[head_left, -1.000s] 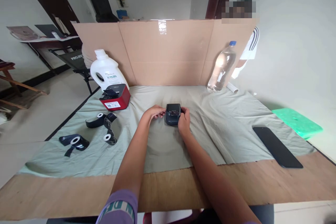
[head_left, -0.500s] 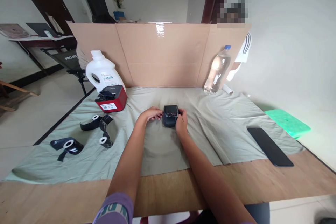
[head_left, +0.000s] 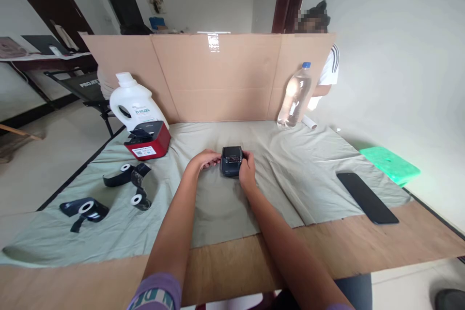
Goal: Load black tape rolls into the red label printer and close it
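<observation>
Only the viewpoint has shifted: the right hand [head_left: 247,166] grips the black box [head_left: 230,165] on the cloth [head_left: 222,218], the left hand [head_left: 205,158], fingers bent, adjoins it, hold unclear; handling appears underway, remainder undeterminable.

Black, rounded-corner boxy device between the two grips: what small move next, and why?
Probably settle the left grip firmly against the left side of the black, rounded-corner boxy device. The right grip is closed on its right side, while the left is only at its left edge, where contact is unclear, so the hold looks one-sided.
</observation>
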